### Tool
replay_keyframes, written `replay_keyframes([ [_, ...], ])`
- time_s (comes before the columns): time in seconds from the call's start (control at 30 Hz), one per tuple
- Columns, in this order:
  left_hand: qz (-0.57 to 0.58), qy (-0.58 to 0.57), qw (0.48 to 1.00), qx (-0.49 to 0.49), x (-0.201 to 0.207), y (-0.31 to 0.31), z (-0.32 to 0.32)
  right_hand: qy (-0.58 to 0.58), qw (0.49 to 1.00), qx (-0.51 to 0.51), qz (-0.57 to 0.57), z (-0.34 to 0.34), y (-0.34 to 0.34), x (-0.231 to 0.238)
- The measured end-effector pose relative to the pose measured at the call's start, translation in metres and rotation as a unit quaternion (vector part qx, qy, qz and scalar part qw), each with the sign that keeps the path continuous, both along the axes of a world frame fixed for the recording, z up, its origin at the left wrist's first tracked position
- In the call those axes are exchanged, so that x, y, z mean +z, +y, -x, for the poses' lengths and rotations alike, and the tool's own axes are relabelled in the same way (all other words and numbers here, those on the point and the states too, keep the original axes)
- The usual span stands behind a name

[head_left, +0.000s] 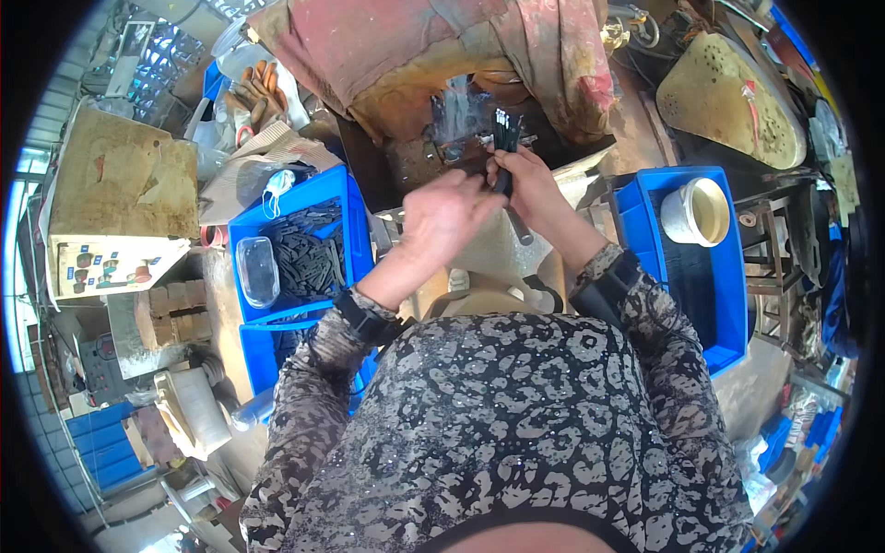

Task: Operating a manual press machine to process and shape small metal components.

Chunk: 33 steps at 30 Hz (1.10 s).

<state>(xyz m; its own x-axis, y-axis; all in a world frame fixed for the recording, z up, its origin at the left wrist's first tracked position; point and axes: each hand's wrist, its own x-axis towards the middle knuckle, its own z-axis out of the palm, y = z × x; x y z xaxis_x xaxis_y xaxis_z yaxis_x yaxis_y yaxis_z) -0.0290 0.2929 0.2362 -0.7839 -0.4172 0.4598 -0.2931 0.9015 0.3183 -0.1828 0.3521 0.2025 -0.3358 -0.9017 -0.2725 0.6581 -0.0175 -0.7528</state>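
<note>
In front of me, a bundle of thin dark sticks (504,138) with pale tips stands roughly upright. My right hand (537,189) is closed around its lower part. My left hand (444,217) has its fingers closed at the bundle's bottom end, touching the dark pieces there; what exactly they grip is partly hidden. Below the hands a short dark rod-like piece (519,227) slants downward, and I cannot tell what holds it. To the left, a blue bin (353,226) holds many loose dark strips (312,253), with a clear plastic tub (256,273) at its side.
A stained reddish cloth (415,46) drapes over a work spot beyond my hands. At right, a blue bin (735,318) holds dark material and a whitish bucket (696,212). Another blue bin (258,359) sits nearer on the left. Gloves (258,92) lie at the back left.
</note>
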Motion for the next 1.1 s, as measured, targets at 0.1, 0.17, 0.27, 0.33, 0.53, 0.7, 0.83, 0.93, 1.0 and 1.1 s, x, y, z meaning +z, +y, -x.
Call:
replay_keyframes([
  [0.1,-0.197,0.088,0.973,0.077,0.002,-0.026,0.002,-0.021,0.996,0.084,0.016,0.005,0.008,0.008],
  [0.17,-0.437,0.178,0.881,0.032,-0.005,-0.035,0.012,-0.020,0.989,0.144,0.015,0.003,0.011,0.012],
  [0.27,-0.656,0.177,0.732,-0.052,-0.011,-0.048,0.014,-0.019,0.979,0.200,0.024,-0.003,0.013,0.022],
  [0.33,-0.758,0.205,0.610,-0.108,-0.015,-0.049,0.012,-0.027,0.977,0.211,0.008,-0.003,0.013,0.031],
  [0.53,-0.764,0.216,0.594,-0.127,-0.023,-0.055,0.011,-0.038,0.966,0.255,0.032,0.002,0.019,0.046],
  [0.7,-0.685,0.187,0.702,-0.057,-0.038,-0.080,0.008,0.196,0.956,0.193,-0.102,0.004,0.016,0.026],
  [0.83,-0.455,0.052,0.889,0.029,-0.060,-0.130,0.005,0.463,0.858,0.153,-0.160,0.010,0.037,0.011],
  [0.93,-0.275,-0.067,0.958,0.049,-0.087,-0.148,0.019,0.494,0.827,0.187,-0.192,0.013,0.061,0.008],
  [1.0,-0.204,-0.099,0.974,0.017,-0.103,-0.150,0.028,0.492,0.814,0.210,-0.227,0.012,0.074,0.010],
  [1.1,-0.166,-0.132,0.977,-0.035,-0.120,-0.148,0.042,0.483,0.831,0.191,-0.199,0.005,0.087,0.014],
])
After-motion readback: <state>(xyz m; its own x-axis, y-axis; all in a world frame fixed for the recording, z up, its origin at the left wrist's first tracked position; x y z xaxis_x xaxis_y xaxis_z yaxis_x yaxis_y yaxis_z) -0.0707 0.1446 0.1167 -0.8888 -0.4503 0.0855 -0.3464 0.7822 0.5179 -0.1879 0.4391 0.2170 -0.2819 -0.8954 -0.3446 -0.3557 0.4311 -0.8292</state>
